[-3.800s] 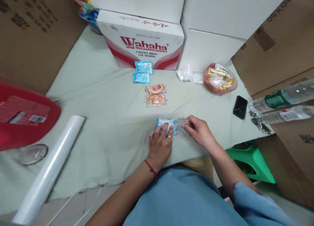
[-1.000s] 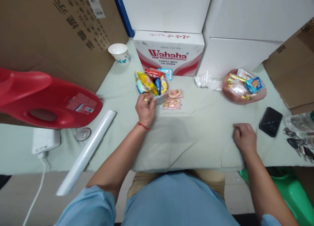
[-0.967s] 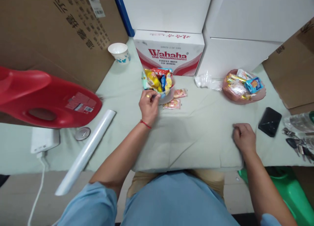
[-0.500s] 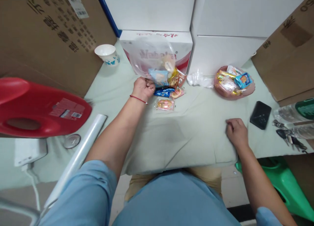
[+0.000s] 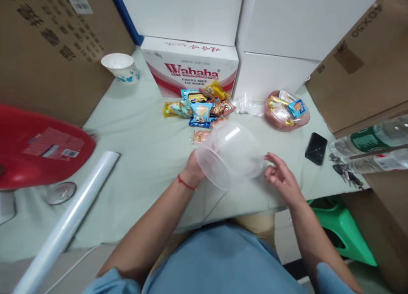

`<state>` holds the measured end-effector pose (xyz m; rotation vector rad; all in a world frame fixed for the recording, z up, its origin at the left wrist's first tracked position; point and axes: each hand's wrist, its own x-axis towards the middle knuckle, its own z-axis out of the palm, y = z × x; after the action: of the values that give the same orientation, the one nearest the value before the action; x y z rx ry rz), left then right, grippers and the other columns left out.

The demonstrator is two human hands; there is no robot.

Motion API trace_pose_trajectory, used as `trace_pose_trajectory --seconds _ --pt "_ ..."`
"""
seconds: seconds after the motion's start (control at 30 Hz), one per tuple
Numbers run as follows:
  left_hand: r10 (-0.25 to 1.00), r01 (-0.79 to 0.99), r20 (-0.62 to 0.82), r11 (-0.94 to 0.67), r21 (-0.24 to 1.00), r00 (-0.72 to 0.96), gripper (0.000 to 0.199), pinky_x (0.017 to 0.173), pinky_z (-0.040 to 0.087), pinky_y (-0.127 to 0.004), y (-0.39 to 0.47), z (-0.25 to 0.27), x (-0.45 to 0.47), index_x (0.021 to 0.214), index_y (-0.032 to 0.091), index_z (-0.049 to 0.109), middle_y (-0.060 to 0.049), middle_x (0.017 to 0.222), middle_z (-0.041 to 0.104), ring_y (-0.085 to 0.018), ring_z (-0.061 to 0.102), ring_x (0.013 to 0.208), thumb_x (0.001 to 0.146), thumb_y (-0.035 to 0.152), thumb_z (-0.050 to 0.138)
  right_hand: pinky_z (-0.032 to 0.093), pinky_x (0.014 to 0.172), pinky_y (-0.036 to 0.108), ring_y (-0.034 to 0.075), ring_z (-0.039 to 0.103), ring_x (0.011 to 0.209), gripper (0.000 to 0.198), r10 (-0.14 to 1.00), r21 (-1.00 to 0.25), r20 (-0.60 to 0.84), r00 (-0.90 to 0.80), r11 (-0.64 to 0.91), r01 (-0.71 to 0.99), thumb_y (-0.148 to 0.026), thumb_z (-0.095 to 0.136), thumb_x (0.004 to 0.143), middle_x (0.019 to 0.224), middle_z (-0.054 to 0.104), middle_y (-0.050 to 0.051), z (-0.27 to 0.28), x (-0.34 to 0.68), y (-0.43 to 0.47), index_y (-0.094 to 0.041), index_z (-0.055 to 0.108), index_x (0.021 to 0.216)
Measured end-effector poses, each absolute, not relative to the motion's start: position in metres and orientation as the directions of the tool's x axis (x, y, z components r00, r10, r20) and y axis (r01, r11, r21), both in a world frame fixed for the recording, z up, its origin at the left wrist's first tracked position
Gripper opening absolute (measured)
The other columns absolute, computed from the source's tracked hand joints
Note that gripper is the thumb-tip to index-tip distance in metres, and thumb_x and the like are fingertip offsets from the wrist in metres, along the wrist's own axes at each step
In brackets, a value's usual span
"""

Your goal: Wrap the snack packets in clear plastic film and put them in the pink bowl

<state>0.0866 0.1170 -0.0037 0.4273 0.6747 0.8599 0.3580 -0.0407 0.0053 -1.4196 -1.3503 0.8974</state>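
A clear plastic tub (image 5: 237, 151) is tipped on its side above the front middle of the table, its mouth toward the left. My left hand (image 5: 196, 167), with a red cord at the wrist, is closed on its rim side; part of the fingers is behind the plastic. By the tub's base is my right hand (image 5: 282, 177), fingers apart and partly curled; whether a fingertip touches the plastic I cannot tell. Several wrapped snacks (image 5: 201, 112) lie heaped beyond the tub, and one small packet (image 5: 200, 136) is partly hidden by it.
A Wahaba-style white carton reading Wahaha (image 5: 194, 70) stands behind the snacks. At right are a pink bowl (image 5: 270, 120) of snacks, a black phone (image 5: 316, 148), keys (image 5: 347, 175) and bottles (image 5: 366, 140). A paper cup (image 5: 119, 66), red jug (image 5: 41, 145) and white roll (image 5: 70, 217) are left.
My left hand has brought the tub from the carton toward me, and snacks now lie spread in a heap. My right hand has risen from the table and moved left to the tub.
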Motion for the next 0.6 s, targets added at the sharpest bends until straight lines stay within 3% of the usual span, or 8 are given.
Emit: trace_pose_trajectory --seconds 0.07,0.13,0.2,0.3,0.37,0.47,0.53,0.6 --pt "0.779 -0.477 -0.345 0.604 0.639 0.524 0.012 0.060 0.049 -0.023 0.095 -0.013 0.097 0.082 0.017 0.071 0.001 0.073 0.066 -0.011 0.059 0.062 0.083 0.027 0.079 0.054 0.065 0.030 0.015 0.062 0.073 0.071 0.994 -0.976 0.092 -0.050 0.100 0.194 -0.057 0.075 0.094 0.136 0.070 0.012 0.019 0.337 -0.046 -0.031 0.053 0.155" --pt "0.792 -0.444 -0.317 0.569 0.692 0.521 0.018 0.062 0.049 -0.024 0.083 -0.017 0.102 0.084 0.018 0.073 0.000 0.077 0.068 -0.011 0.059 0.065 0.080 0.032 0.084 0.055 0.068 0.030 0.016 0.065 0.074 0.044 0.977 -0.961 0.130 -0.168 0.166 0.223 -0.052 0.072 0.099 0.114 0.077 0.008 0.034 0.326 -0.049 -0.027 0.069 0.135" --pt "0.817 -0.440 -0.299 0.530 0.725 0.492 0.026 0.064 0.050 -0.023 0.081 -0.016 0.099 0.095 0.019 0.076 -0.001 0.089 0.072 -0.011 0.061 0.071 0.078 0.036 0.087 0.055 0.071 0.030 0.017 0.068 0.077 0.022 0.959 -0.907 0.201 -0.202 0.260 0.332 -0.042 0.065 0.105 0.095 0.077 0.005 0.048 0.323 -0.049 -0.024 0.076 0.111" --pt "0.887 -0.438 -0.266 0.425 0.792 0.378 0.039 0.061 0.048 -0.020 0.094 -0.010 0.083 0.108 0.021 0.076 -0.004 0.107 0.074 -0.010 0.063 0.075 0.078 0.042 0.088 0.052 0.075 0.032 0.018 0.063 0.078 0.018 0.925 -0.694 0.323 -0.200 0.375 0.614 -0.029 0.059 0.108 0.089 0.075 0.005 0.062 0.328 -0.040 -0.021 0.074 0.102" --pt "0.953 -0.440 -0.209 0.287 0.851 0.219 0.033 0.058 0.045 -0.019 0.112 -0.004 0.072 0.100 0.018 0.075 -0.005 0.100 0.073 -0.009 0.061 0.070 0.079 0.042 0.085 0.048 0.075 0.034 0.020 0.057 0.078 0.020 0.914 -0.455 0.322 -0.248 0.380 0.806 -0.025 0.056 0.108 0.088 0.074 0.007 0.062 0.335 -0.028 -0.019 0.073 0.101" --pt "0.983 -0.448 -0.154 0.092 0.889 -0.103 0.018 0.051 0.037 -0.019 0.146 0.006 0.059 0.081 0.017 0.067 0.000 0.076 0.065 -0.008 0.054 0.058 0.080 0.033 0.077 0.043 0.075 0.038 0.024 0.053 0.083 0.024 0.945 -0.118 0.189 -0.268 0.293 0.949 -0.019 0.052 0.107 0.090 0.075 0.010 0.048 0.349 -0.004 -0.018 0.076 0.101" --pt "0.921 -0.413 -0.173 0.014 0.910 -0.350 0.011 0.048 0.032 -0.019 0.173 0.010 0.045 0.078 0.019 0.060 0.003 0.070 0.060 -0.007 0.051 0.054 0.081 0.026 0.068 0.043 0.079 0.041 0.028 0.056 0.092 0.025 0.961 0.011 0.136 -0.243 0.243 0.970 -0.017 0.052 0.105 0.101 0.077 0.012 0.036 0.358 0.011 -0.019 0.076 0.112" --pt "0.825 -0.360 -0.185 -0.024 0.933 -0.535 0.008 0.048 0.030 -0.020 0.202 0.011 0.022 0.077 0.021 0.055 0.005 0.068 0.056 -0.008 0.048 0.052 0.084 0.022 0.060 0.046 0.088 0.046 0.033 0.058 0.108 0.031 0.958 0.051 0.212 -0.194 0.187 0.981 -0.019 0.055 0.103 0.123 0.075 0.015 0.026 0.365 0.019 -0.021 0.072 0.128"
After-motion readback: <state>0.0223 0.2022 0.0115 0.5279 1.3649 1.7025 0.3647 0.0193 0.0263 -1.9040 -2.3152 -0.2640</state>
